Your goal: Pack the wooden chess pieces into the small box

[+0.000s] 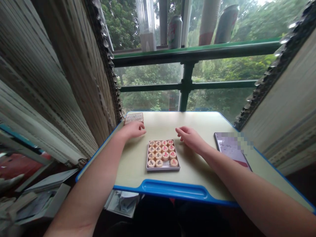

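A shallow open box (163, 169) of Chinese chess pieces stands on the small table between my hands. Its round wooden discs (158, 149) bear black characters on the left and red ones on the right, with one gap in the front row. My left hand (135, 129) rests beside a small patterned box (134, 118) at the far left corner, partly covering it; its fingers are loosely bent and apart, holding nothing visible. To the right, behind the piece box, my right hand (189, 135) hovers or rests with loosely curled fingers and nothing visible in them.
A phone (230, 149) lies at the right side of the cream table (202, 120), which has a blue rim and a front groove (174, 190). Cans (175, 32) and cups (147, 24) stand on the window ledge. Curtains (74, 65) hang on both sides.
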Tool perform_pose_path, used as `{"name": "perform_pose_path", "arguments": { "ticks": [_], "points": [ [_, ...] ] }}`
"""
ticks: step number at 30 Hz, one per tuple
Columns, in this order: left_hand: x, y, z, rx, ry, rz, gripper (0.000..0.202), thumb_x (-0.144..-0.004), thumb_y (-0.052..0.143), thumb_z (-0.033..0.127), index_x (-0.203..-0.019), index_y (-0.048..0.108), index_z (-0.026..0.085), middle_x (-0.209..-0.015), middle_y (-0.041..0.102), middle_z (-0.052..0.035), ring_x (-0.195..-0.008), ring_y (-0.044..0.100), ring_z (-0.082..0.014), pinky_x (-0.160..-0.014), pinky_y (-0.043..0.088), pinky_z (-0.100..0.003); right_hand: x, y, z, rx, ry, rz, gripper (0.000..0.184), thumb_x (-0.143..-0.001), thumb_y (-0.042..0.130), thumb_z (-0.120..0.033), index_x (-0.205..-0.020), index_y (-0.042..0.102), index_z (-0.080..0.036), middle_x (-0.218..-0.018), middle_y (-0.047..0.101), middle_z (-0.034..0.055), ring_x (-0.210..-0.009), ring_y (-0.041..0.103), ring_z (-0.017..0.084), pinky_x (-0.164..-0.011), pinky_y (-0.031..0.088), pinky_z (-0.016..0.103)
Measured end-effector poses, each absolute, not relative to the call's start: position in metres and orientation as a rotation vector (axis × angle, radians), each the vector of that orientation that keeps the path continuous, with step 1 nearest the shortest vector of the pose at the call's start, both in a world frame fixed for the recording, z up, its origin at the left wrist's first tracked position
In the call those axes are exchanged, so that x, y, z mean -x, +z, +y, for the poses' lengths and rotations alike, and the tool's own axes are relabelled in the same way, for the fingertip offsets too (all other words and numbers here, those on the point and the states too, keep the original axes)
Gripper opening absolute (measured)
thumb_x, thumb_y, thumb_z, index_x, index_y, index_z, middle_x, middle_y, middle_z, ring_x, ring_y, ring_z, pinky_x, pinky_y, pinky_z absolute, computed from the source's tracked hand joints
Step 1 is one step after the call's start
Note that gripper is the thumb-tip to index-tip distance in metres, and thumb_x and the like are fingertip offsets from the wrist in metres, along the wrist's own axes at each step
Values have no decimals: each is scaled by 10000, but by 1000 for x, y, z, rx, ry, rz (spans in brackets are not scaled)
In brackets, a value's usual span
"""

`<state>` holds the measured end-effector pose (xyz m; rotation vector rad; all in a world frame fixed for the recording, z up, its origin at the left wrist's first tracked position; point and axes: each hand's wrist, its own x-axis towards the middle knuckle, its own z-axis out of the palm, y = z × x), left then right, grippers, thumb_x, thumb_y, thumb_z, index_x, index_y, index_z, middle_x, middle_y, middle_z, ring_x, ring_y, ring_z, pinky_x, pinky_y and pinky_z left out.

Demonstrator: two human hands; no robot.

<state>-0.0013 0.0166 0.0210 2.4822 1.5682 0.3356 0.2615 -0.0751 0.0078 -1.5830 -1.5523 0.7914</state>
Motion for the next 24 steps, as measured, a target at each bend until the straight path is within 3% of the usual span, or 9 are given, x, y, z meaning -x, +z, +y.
{"name": "perform_pose_path", "arguments": {
  "ticks": [6,11,16,20,24],
  "points": [
    [6,18,20,-2521,104,1464,406,-596,570,227,-980,672,146,-829,670,-57,-711,601,-185,-620,428,-246,-260,6,-75,1630,715,-1663,325,-849,491,-427,-854,636,-136,-792,684,76,-638,580,144,-606,425,254],
    [-12,10,21,-2477,362,1338,406,-615,475,80,-968,669,122,-908,664,-68,-790,596,-160,-696,461,-230,-258,6,-76,1661,683,-1710,321,-871,466,-411,-850,643,-145,-800,699,76,-652,598,153,-622,421,257],
    [-24,2,21,-2499,608,1379,338,-655,506,99,-947,673,139,-938,643,-65,-808,587,-172,-757,479,-277,-258,7,-77,1656,626,-1788,293,-869,473,-393,-861,654,-162,-832,703,72,-698,607,158,-633,412,252],
    [-19,3,18,-2671,440,1393,279,-716,535,210,-943,688,155,-1011,612,-98,-898,580,-219,-850,452,-330,-256,8,-78,1678,591,-1803,276,-849,503,-392,-927,655,-176,-850,695,62,-717,601,157,-630,405,247],
    [-20,6,14,-2692,292,1306,294,-727,502,193,-947,693,155,-950,632,-90,-823,589,-198,-783,461,-299,-254,10,-80,1684,597,-1838,297,-852,482,-420,-866,655,-179,-773,672,42,-695,577,158,-618,385,252]
  ]
}}
